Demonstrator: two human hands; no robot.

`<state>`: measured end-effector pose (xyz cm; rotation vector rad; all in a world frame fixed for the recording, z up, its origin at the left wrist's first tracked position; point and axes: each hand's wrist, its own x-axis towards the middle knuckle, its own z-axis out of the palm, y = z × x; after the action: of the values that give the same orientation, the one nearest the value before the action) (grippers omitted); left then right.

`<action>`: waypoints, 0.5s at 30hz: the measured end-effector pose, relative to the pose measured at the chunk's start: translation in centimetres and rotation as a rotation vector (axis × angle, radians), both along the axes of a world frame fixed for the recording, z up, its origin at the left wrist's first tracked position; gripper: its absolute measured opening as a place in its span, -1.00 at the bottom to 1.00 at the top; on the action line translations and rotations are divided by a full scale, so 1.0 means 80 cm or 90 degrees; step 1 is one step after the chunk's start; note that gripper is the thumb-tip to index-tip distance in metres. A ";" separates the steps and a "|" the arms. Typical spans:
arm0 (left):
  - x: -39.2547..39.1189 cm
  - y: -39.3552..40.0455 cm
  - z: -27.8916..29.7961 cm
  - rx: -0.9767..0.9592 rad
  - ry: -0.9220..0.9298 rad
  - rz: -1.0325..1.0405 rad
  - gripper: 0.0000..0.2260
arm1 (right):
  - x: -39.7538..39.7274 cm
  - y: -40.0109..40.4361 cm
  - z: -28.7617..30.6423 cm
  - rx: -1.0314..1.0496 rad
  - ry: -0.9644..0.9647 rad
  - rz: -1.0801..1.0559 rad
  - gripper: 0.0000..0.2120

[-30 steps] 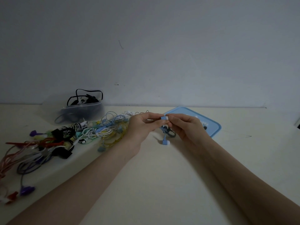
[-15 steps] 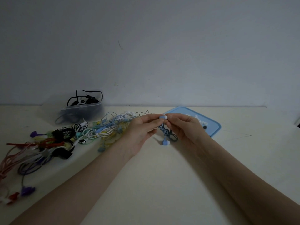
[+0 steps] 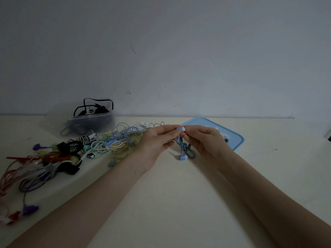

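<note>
Nearest the camera: both bare forearms reach forward over the pale bench [image 3: 172,203] and converge towards its middle. At the near left edge lies a purple plug [image 3: 30,209] on a thin lead, with a red-and-white piece just beside it, too blurred to identify.

Mid-bench: left hand [image 3: 154,142] and right hand [image 3: 206,142] meet fingertip to fingertip, raised off the surface. Both are curled in a narrow pinch on the blue earphone set [image 3: 185,149]. Left thumb and forefinger hold the blue body of the upper earbud [image 3: 179,129]; the right fingertips hold its white tip. The rest of the set hangs between the hands as a small wound bundle of blue and dark cord. The lower earbud [image 3: 183,157] dangles at the bottom, at or just above the bench; contact cannot be told.

Left of the hands: a loose tangle of cables [image 3: 114,142] in white, light blue and yellow, running outward into black straps, a zebra-striped bundle [image 3: 86,139] and red and pink leads [image 3: 35,158].

Behind the right hand: a light blue lid [image 3: 238,138], flat on the bench, carrying a few small pieces, white and dark.

Farther back, left: a clear tub [image 3: 93,122] holding a black cable [image 3: 96,106] that loops above its rim.

Farthest: a plain grey wall [image 3: 179,59].
</note>
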<state>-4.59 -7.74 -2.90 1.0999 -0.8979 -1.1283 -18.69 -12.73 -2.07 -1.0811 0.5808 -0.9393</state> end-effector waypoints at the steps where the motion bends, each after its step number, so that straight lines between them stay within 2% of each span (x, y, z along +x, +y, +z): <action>1: 0.001 0.000 0.000 0.001 0.003 0.000 -0.89 | 0.000 0.000 0.000 -0.003 -0.003 0.000 -0.86; 9: 0.001 0.000 0.002 0.000 0.000 0.005 -0.87 | -0.001 -0.004 -0.002 -0.065 0.018 -0.021 -0.87; 15: 0.001 0.002 0.002 -0.021 -0.061 0.004 -0.85 | -0.004 -0.003 0.001 -0.089 0.045 -0.004 -0.85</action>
<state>-4.54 -7.60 -2.73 1.1363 -0.9847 -1.0590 -19.01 -12.97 -2.03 -1.2417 0.5840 -0.9616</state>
